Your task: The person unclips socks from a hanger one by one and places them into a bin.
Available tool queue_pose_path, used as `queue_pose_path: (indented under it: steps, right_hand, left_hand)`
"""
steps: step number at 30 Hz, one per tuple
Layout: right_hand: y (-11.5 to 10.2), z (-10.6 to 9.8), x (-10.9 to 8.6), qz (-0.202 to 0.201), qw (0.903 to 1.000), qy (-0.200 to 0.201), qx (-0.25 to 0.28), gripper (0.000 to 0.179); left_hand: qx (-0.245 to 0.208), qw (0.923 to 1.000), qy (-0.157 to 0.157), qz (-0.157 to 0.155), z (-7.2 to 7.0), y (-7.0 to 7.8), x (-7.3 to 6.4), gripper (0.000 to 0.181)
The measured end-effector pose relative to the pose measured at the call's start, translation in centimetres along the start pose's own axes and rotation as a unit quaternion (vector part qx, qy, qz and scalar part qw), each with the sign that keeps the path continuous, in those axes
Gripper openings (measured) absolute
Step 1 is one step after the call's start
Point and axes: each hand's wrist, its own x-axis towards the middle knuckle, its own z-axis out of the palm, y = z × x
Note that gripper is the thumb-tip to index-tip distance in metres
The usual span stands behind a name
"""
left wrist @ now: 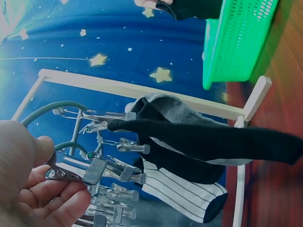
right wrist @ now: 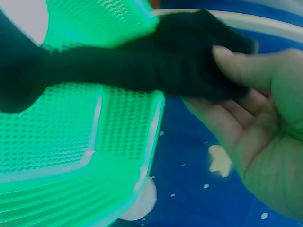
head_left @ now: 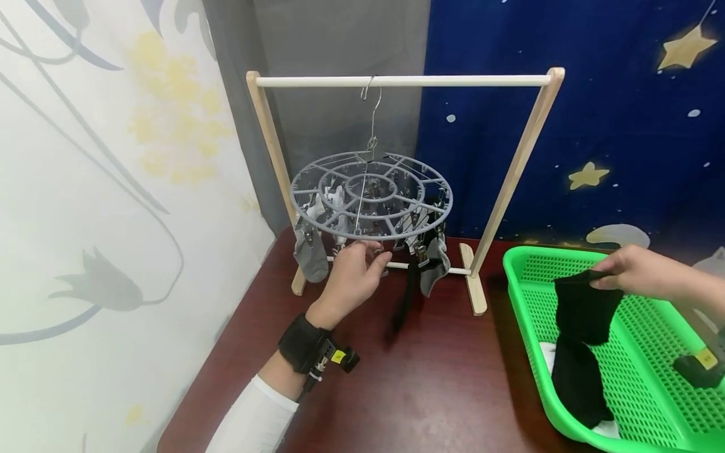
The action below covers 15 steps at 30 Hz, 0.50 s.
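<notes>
My left hand (head_left: 352,269) is at the front rim of a round grey clip hanger (head_left: 370,236). In the left wrist view its thumb and fingers pinch a metal clip (left wrist: 78,171) with no sock in it. Over the green basket (head_left: 523,340), my right hand (head_left: 631,272) pinches a black sock (head_left: 586,311) by its upper edge, and the sock hangs downward. The right wrist view shows the thumb pressed on the black fabric (right wrist: 180,61). Gray socks (head_left: 311,255) hang clipped on the hanger's left. Black and white-striped socks (left wrist: 182,191) hang on its right.
The hanger hooks onto the white bar (head_left: 453,81) of a wooden stand (head_left: 512,170) on a dark red table (head_left: 362,390). White fabric (head_left: 607,429) lies in the basket. A pale patterned curtain (head_left: 113,251) stands at left, a blue starry one (head_left: 481,163) behind.
</notes>
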Motion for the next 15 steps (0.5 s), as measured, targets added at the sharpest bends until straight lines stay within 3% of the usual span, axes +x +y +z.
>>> queue_pose_path:
  steps: [3,5,9,12,15]
  right_hand:
    - [0.7,1.4,-0.7,0.003,0.9992,0.038,-0.013,0.026]
    - [0.7,2.7,-1.2,-0.012,0.9993,0.034,0.003,0.027]
    - [0.4,5.7,-2.1,-0.092,0.9944,-0.025,0.048,0.023]
    - [0.2,7.8,-2.5,-0.150,0.9784,-0.090,0.110,0.012]
    - [-0.5,9.2,-2.8,-0.160,0.9611,-0.154,0.164,0.033]
  left_hand:
    - [-0.001,1.0000,-0.001,0.006,0.2,0.1,0.0,0.036]
    - [-0.002,1.0000,-0.002,0.006,0.3,0.1,-0.1,0.036]
    - [-0.001,1.0000,0.006,0.005,0.4,0.0,-0.1,0.035]
    - [-0.003,0.9999,0.011,0.003,0.4,-0.2,-0.1,0.034]
    - [-0.003,0.9999,0.015,-0.002,0.3,-0.3,-0.3,0.033]
